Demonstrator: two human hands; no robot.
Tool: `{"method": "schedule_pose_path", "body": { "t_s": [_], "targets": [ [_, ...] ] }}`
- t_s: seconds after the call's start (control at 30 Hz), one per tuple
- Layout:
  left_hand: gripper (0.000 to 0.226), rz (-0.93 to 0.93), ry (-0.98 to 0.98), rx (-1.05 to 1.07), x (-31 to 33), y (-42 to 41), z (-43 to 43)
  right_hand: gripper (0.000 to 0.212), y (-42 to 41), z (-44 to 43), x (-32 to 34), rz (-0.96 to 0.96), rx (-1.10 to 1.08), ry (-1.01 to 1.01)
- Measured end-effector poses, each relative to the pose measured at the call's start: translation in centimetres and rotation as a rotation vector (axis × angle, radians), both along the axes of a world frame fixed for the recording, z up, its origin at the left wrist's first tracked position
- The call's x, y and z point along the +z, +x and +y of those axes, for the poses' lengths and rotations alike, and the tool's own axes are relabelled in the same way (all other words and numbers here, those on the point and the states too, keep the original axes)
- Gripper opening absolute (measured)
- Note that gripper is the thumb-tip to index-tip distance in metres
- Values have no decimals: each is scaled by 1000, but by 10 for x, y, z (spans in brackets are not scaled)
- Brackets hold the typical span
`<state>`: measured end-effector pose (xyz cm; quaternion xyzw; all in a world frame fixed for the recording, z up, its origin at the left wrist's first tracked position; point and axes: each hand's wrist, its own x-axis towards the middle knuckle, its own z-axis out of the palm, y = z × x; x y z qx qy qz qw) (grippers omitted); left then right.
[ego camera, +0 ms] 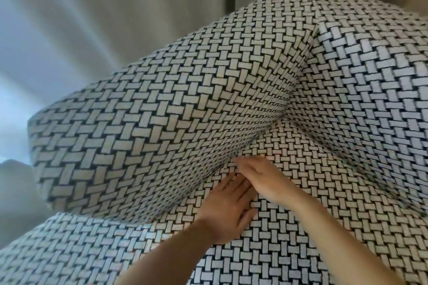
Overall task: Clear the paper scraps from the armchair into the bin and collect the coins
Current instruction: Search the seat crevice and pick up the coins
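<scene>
The person leans over the armchair (pixel 324 99), a seat covered all over in a black-and-white basket-weave cloth, with pale curtains (pixel 92 18) hanging behind it. Both hands are down at the crease (pixel 257 143) where the seat cushion (pixel 301 227) meets the inner face of the armrest (pixel 139 122). The left hand (pixel 229 208) lies flat and spread on the cushion, palm down, fingers pointing toward the gap, gripping nothing that I can see. The right hand (pixel 259 176) rests just above it, touching or nearly so, its fingers extended with the tips pushed into the seam; whether they pinch anything there I cannot tell, as the tips are hidden against the fabric. No paper scraps, no coins and no bin show anywhere in view; the open cloth of the seat looks bare. My guess is that this is the searching step, feeling along the crevice for coins or scraps that have slipped down between cushion and arm. The next move likely calls for pressing the cushion down or away with the flat left hand to widen the gap, then sliding the right fingertips along the seam and pinching whatever small hard or crumpled thing they meet, slowly, so that a coin is not driven deeper.
</scene>
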<state>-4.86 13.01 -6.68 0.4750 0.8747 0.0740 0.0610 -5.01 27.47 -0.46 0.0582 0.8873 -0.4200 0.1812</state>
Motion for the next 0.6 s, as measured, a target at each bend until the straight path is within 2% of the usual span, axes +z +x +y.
{"method": "schedule_pose_path", "body": {
  "t_s": [0.07, 0.23, 0.47, 0.6],
  "targets": [
    [42, -7, 62, -3, -1, 0, -1, 43, -12, -11, -7, 47, 203, 217],
    [23, -31, 105, 20, -2, 0, -2, 44, -26, -28, -14, 107, 442, 446],
    [25, -9, 124, 37, 0, -2, -2, 43, -32, -36, -18, 79, 436, 528],
    [27, -68, 37, 40, -3, 0, -1, 42, -31, -40, -13, 68, 454, 573]
  ]
}}
